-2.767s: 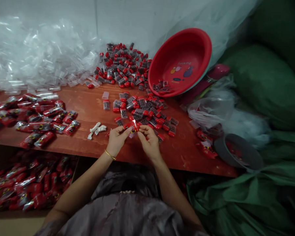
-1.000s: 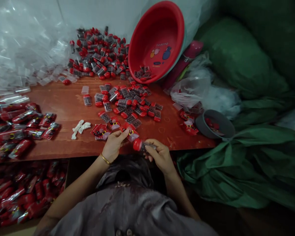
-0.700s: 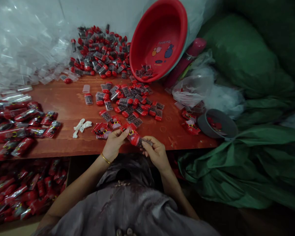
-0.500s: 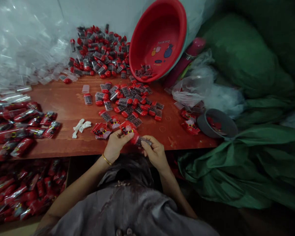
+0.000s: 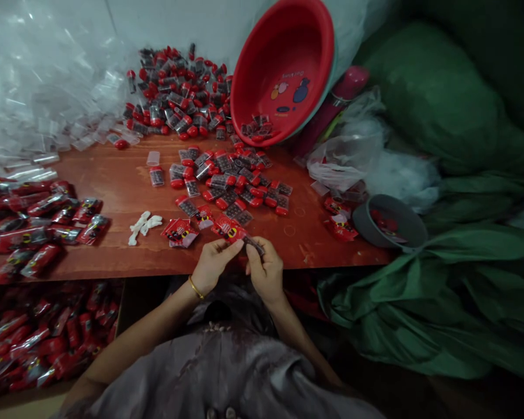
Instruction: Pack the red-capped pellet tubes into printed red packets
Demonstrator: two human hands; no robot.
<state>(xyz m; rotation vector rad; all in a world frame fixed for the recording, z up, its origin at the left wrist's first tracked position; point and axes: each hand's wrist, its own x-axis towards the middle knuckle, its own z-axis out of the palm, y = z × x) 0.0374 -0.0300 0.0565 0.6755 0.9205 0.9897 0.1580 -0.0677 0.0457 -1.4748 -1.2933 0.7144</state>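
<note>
Near the table's front edge my left hand (image 5: 213,262) is closed on a red printed packet (image 5: 229,228). Close beside it, my right hand (image 5: 265,270) grips a small clear container with dark contents (image 5: 254,245). The container's near end meets the packet at my left fingertips; whether it is inside the packet's mouth I cannot tell. Left of my hands lie flat red packets (image 5: 180,233) and a bit of white, twisted material (image 5: 145,224). Just beyond my hands spreads a group of red-capped clear containers (image 5: 227,177).
A larger heap of capped containers (image 5: 179,93) stands behind, beside a tilted red basin (image 5: 283,64). Clear plastic pieces (image 5: 61,110) and filled red packets (image 5: 35,215) lie left. More packets fill a box (image 5: 52,337) below. A grey bowl (image 5: 390,224) and green cloth (image 5: 445,291) are right.
My hands have drawn closer together, the right one moving left with the container toward the packet. My left hand has shifted slightly right and down.
</note>
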